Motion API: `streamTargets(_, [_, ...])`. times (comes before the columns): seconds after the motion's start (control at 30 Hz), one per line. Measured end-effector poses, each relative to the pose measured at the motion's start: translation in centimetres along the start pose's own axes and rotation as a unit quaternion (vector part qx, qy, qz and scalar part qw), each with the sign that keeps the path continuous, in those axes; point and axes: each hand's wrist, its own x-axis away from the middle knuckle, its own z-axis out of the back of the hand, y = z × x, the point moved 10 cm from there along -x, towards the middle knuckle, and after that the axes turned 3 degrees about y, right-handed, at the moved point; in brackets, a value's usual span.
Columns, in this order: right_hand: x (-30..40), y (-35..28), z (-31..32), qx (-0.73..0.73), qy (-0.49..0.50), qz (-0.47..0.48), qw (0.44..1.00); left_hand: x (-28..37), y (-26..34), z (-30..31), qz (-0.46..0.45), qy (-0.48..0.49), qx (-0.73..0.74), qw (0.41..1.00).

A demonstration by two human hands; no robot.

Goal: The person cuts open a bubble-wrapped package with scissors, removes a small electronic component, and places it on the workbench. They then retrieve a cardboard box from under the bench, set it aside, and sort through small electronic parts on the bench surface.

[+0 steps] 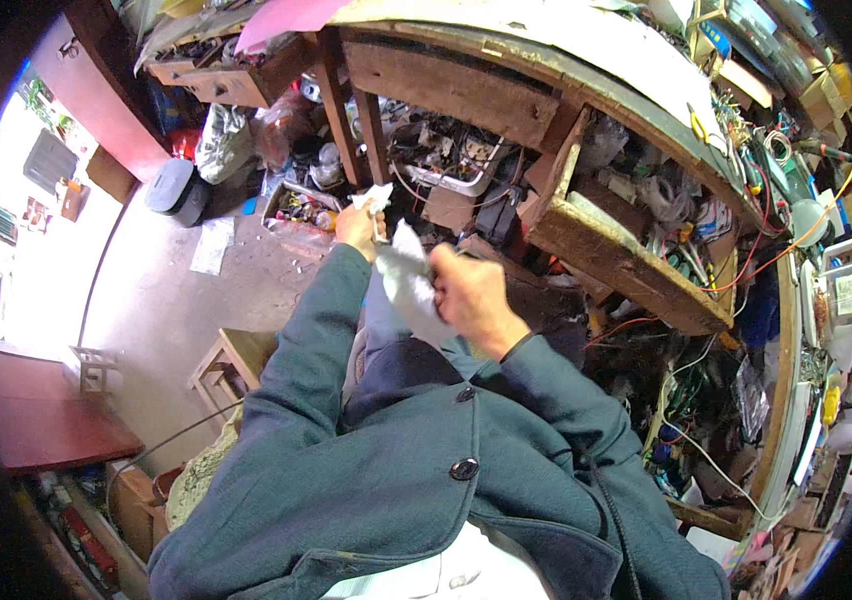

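My left hand (357,229) is out in front of my lap, closed around a crumpled white piece (375,196), tissue or thin cloth, that sticks out past the fingers. Beside it my right hand (477,294) grips a larger white sheet (412,289), blurred, its material hard to tell. This sheet hangs over my lap, its tip close to the left hand. Whether the two white pieces join cannot be made out. The fingers hide whatever else the hands may hold.
An open wooden drawer (625,262) full of tools juts out on the right. Ahead, a box of small parts (302,206) and a white tray of scraps (463,184) lie under the workbench (463,90). A wooden stool (246,356) and a grey bin (175,191) stand at left.
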Motion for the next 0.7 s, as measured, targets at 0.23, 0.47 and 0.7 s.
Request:
streamTargets(0.23, [0.6,9.2,2.2,-0.297,0.114,-0.256,0.913,4.6,4.1,-3.5,-0.093,-0.046,-0.216,0.971])
streamTargets(0.47, [0.1,8.5,2.8,-0.155,0.050,-0.203,0.966,10.9,-2.9,-10.8,0.130,-0.199,-0.047,0.970])
streamTargets(0.7, [-0.1,7.4,1.9,-0.049,-0.049,-0.213,0.975,13.2,-1.6,-13.0,0.052,-0.203,-0.288,0.934])
